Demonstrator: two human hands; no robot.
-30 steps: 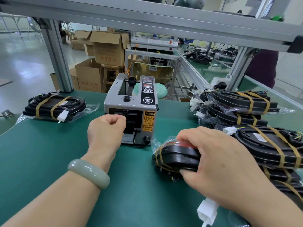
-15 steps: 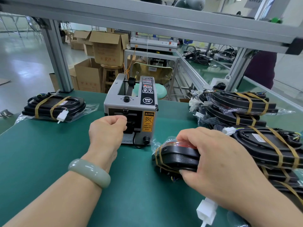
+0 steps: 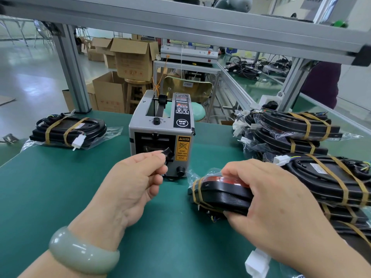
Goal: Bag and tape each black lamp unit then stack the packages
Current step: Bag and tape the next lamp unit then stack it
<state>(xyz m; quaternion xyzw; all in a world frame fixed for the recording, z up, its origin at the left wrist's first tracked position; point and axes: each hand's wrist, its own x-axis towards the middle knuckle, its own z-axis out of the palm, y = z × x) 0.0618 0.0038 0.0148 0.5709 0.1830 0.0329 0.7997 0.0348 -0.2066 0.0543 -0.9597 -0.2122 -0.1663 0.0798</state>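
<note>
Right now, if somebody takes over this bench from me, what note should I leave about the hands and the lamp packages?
Left hand: pinches a short tape strip at the dispenser outlet.
Right hand: grips the bagged lamp unit right of the dispenser.
Done: this unit has one tape band; taped packages are stacked at right, with a single package at left.
Left: apply the strip, then stack the unit.

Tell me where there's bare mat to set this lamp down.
Widest bare mat lies between the lone package far left, the tape dispenser and the left hand pinching a tape strip. A narrower patch lies between both hands. The right is crowded: stacked packages sit close beside the right hand gripping the lamp.
</note>
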